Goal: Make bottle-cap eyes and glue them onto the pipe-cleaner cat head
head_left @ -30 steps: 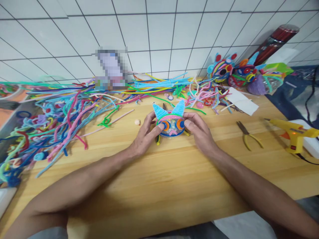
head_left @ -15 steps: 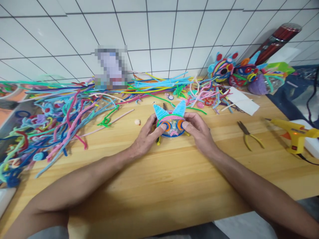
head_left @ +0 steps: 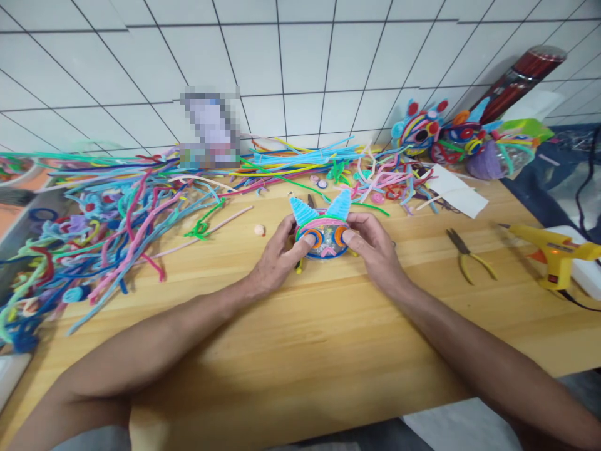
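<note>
Between my two hands is a pipe-cleaner animal face [head_left: 325, 222] on a clear, shiny body, with two light-blue pointed ears, a green and pink band, ringed orange and blue eyes and a pink nose piece. My left hand [head_left: 283, 249] grips its left side, the thumb pressed on one eye. On the other side my right hand [head_left: 370, 243] holds it the same way, its thumb on the second eye. Fingers of both hands curl behind the face and are partly hidden. Dark plier-like tips [head_left: 310, 200] show just behind the ears.
Loose pipe cleaners [head_left: 126, 232] heap up on the left and along the wall. Yellow-handled pliers [head_left: 467, 255] and a yellow glue gun [head_left: 554, 250] with a lit orange light lie at right. Finished-looking pipe-cleaner figures [head_left: 417, 131] and a dark red cylinder [head_left: 526, 78] stand at back right.
Almost nothing differs. Both hands keep hold of the animal face in the same place, thumbs still on the eyes; the view has shifted very slightly.
</note>
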Demonstrator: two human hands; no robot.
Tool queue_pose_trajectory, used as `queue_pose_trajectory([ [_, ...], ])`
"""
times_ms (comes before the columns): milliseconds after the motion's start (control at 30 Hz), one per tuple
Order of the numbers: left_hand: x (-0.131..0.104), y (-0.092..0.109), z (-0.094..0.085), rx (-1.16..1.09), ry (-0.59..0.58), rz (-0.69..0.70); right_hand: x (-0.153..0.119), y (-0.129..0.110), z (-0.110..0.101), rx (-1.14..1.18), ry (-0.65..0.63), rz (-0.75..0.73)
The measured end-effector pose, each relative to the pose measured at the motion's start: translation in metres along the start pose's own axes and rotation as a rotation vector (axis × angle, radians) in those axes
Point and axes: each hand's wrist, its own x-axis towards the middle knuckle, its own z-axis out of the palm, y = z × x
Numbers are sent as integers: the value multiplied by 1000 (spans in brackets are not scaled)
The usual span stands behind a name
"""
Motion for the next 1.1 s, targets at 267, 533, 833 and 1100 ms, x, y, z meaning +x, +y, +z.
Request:
queue_pose_trajectory([
  [267, 1, -1, 1, -22, -5, 36, 0, 3, -1, -22, -9, -25],
  [533, 0, -2, 0, -5, -2, 21, -1, 3, 1, -9, 11, -29],
  [833, 2, 3, 2, -27, -15, 28, -1, 4, 2, 19, 10, 0],
  [1100, 2, 3, 2, -72, -30, 25, -1, 6, 1, 7, 12, -25],
])
